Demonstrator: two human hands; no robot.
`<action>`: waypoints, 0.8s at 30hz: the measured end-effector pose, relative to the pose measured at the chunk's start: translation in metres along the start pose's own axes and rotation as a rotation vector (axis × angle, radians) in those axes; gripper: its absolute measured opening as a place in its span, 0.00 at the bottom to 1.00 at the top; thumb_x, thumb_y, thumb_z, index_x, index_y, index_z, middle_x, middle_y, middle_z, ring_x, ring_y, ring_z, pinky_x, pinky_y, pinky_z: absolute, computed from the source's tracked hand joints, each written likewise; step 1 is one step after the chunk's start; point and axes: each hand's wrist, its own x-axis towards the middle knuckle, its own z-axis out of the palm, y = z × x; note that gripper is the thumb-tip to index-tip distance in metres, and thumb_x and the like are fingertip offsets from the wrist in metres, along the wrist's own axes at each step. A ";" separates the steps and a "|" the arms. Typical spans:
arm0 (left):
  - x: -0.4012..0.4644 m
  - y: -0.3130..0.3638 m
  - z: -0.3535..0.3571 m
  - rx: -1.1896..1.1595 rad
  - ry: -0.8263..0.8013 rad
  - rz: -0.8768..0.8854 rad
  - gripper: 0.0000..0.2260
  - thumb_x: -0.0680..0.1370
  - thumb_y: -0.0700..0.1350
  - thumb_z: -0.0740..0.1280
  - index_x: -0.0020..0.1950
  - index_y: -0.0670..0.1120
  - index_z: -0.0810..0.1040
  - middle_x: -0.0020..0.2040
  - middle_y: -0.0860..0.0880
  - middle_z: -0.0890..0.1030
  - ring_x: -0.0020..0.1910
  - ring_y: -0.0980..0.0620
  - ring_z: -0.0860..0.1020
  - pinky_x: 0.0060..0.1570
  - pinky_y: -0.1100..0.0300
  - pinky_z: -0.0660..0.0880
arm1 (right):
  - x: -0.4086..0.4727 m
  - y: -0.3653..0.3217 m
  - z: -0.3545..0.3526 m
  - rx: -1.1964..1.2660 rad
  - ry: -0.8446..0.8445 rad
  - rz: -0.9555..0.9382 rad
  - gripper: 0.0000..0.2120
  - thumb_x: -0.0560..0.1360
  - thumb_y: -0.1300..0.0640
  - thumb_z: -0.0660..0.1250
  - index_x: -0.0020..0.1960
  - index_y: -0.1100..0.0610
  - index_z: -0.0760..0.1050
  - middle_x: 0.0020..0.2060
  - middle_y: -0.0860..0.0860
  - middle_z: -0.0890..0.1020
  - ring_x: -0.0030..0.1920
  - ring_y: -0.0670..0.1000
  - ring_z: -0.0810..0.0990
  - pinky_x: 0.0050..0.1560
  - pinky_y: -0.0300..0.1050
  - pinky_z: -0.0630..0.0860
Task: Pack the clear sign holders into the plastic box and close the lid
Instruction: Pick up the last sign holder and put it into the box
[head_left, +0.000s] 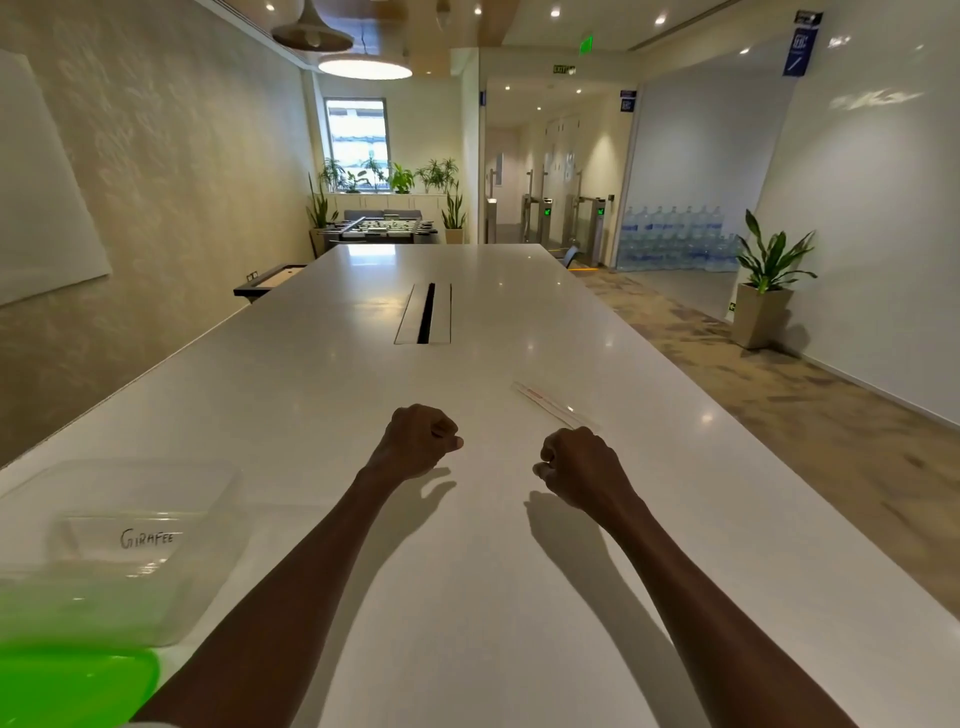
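Note:
A clear plastic box (208, 525) stands open at the table's near left. Inside it lies a clear sign holder (130, 545) with a handwritten "Girafee" label. A green lid (72, 686) rests flat in front of the box at the bottom left corner. Another clear sign holder (550, 405), with a red strip along it, lies flat on the table just beyond my right hand. My left hand (418, 441) and my right hand (579, 470) hover over the table's middle, both closed into fists with nothing in them.
The long white table (467, 322) has a cable slot (426, 314) in its middle. Its right edge drops to a carpeted floor with a potted plant (769, 280). A wall runs along the left side.

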 end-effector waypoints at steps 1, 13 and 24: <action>0.002 0.000 0.004 -0.007 0.008 -0.010 0.08 0.70 0.47 0.75 0.46 0.46 0.85 0.45 0.49 0.86 0.46 0.53 0.82 0.53 0.58 0.77 | 0.001 0.006 0.001 0.002 -0.004 0.011 0.09 0.73 0.52 0.69 0.49 0.56 0.80 0.46 0.55 0.82 0.48 0.59 0.81 0.47 0.49 0.78; 0.052 0.005 0.044 -0.209 0.125 -0.140 0.04 0.73 0.38 0.69 0.46 0.42 0.83 0.42 0.47 0.83 0.37 0.56 0.79 0.30 0.79 0.68 | 0.035 0.058 0.031 0.070 0.038 0.153 0.06 0.72 0.55 0.68 0.37 0.56 0.76 0.37 0.52 0.82 0.39 0.56 0.81 0.38 0.44 0.75; 0.109 -0.014 0.098 -0.227 0.075 -0.181 0.15 0.76 0.34 0.58 0.60 0.41 0.77 0.58 0.43 0.82 0.58 0.46 0.79 0.56 0.61 0.73 | 0.061 0.080 0.066 0.302 0.212 0.476 0.04 0.72 0.60 0.65 0.43 0.59 0.78 0.38 0.53 0.83 0.40 0.55 0.81 0.38 0.41 0.70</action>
